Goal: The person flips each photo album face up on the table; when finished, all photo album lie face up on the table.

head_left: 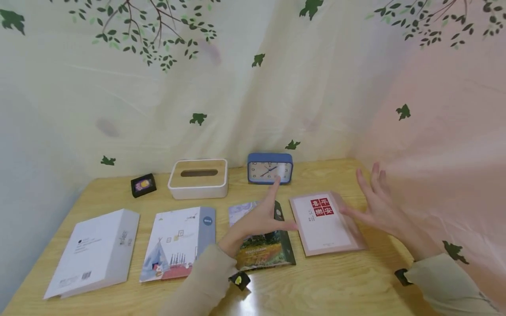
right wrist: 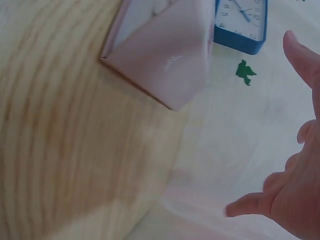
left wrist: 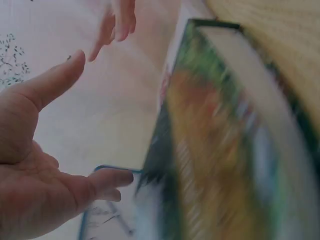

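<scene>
In the head view my left hand (head_left: 258,219) hovers over a green book with a landscape cover (head_left: 262,250), thumb and fingers spread and holding nothing. My right hand (head_left: 377,206) is raised at the right side of a pink-edged book (head_left: 326,235) with red square characters, its fingers also spread apart. The left wrist view shows the left hand (left wrist: 45,155) beside the blurred green book (left wrist: 210,135), apart from it. In the right wrist view the right hand (right wrist: 295,170) is near the pink book's flap (right wrist: 165,65), with a gap between them.
Further left lie a white book (head_left: 88,250) and an illustrated book with a blue spine (head_left: 178,241). Along the back stand a small black box (head_left: 143,185), a tissue box (head_left: 198,191) and a blue alarm clock (head_left: 270,158). A patterned curtain (head_left: 245,87) hangs behind the wooden table (head_left: 308,285).
</scene>
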The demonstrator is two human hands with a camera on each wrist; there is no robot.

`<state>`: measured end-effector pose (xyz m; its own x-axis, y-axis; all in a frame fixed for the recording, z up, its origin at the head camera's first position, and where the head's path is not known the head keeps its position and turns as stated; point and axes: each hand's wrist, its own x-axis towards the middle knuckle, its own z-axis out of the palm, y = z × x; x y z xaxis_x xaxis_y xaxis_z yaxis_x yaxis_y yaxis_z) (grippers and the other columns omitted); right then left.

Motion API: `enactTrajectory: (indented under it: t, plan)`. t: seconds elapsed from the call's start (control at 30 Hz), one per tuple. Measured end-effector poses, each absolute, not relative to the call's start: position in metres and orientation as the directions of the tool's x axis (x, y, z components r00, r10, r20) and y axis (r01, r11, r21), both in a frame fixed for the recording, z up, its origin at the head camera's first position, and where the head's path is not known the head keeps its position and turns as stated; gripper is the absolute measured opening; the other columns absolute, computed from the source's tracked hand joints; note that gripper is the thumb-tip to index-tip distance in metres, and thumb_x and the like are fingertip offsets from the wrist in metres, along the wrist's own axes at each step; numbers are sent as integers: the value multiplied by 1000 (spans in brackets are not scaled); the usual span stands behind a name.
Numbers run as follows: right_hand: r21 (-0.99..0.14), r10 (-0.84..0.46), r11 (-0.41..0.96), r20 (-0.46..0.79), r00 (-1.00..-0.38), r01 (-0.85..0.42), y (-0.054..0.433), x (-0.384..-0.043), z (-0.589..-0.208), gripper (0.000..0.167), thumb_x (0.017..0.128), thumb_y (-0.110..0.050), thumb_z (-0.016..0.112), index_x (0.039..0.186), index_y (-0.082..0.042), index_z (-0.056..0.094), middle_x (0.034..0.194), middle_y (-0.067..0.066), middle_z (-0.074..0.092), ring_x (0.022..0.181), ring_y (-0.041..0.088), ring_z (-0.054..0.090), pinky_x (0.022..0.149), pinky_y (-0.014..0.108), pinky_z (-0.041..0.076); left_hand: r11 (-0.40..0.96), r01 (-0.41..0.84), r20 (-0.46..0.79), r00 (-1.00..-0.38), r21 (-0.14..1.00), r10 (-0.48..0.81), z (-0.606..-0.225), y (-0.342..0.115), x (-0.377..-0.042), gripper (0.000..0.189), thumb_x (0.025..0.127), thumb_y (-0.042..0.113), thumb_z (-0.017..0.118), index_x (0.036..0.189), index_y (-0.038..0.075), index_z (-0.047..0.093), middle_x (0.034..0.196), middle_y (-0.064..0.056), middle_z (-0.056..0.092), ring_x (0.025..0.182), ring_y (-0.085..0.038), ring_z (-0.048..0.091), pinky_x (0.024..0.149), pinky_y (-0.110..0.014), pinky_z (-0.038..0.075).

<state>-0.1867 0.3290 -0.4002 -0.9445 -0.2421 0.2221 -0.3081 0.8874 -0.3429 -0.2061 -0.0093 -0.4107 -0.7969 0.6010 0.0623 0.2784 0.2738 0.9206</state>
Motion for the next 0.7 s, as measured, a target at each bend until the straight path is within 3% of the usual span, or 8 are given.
enactTrajectory:
  t: [0.17, 0.23, 0.33, 0.47, 0.7]
  plan:
    - [-430, -212, 868, 132, -968, -249, 335, -194, -412, 121, 87, -51, 77, 161, -11, -10, 157, 21, -33, 141, 63, -8, 94, 85, 20, 265, 223, 53, -850, 938, 525, -429, 28, -198, 115, 81, 23, 88, 164, 17, 9, 168, -7, 12, 153, -24, 12, 120, -50, 24]
    - [-465, -207, 853, 114, -972, -236, 337, -197, -417, 119, 89, -49, 76, 160, -6, -8, 158, 24, -29, 142, 62, -6, 101, 82, 16, 308, 213, 36, -870, 927, 492, -434, 39, -196, 115, 78, 20, 91, 164, 15, 15, 167, -11, 16, 153, -28, 13, 121, -51, 20]
    - [-510, -204, 834, 67, -977, -209, 338, -200, -421, 114, 92, -49, 72, 160, -1, -6, 159, 27, -22, 143, 60, -1, 109, 76, 13, 352, 163, -5, -902, 922, 432, -437, 51, -195, 115, 73, 15, 93, 162, 12, 21, 165, -19, 18, 151, -34, 19, 119, -52, 24]
    - [-544, -205, 823, -15, -979, -164, 339, -202, -423, 109, 95, -50, 68, 160, 0, -4, 161, 30, -12, 143, 60, 7, 112, 72, 15, 433, 111, -67, -925, 894, 375, -437, 62, -194, 120, 69, 15, 96, 162, 8, 20, 164, -25, 15, 148, -38, 25, 117, -49, 31]
    - [-576, -228, 803, -61, -972, -152, 344, -202, -425, 101, 99, -45, 65, 159, 6, 1, 156, 39, 18, 128, 57, 45, 101, 65, 41, 545, 8, -210, -918, 839, 337, -431, 71, -190, 129, 68, 21, 97, 162, 2, 10, 166, -24, 12, 152, -36, 15, 120, -46, 24]
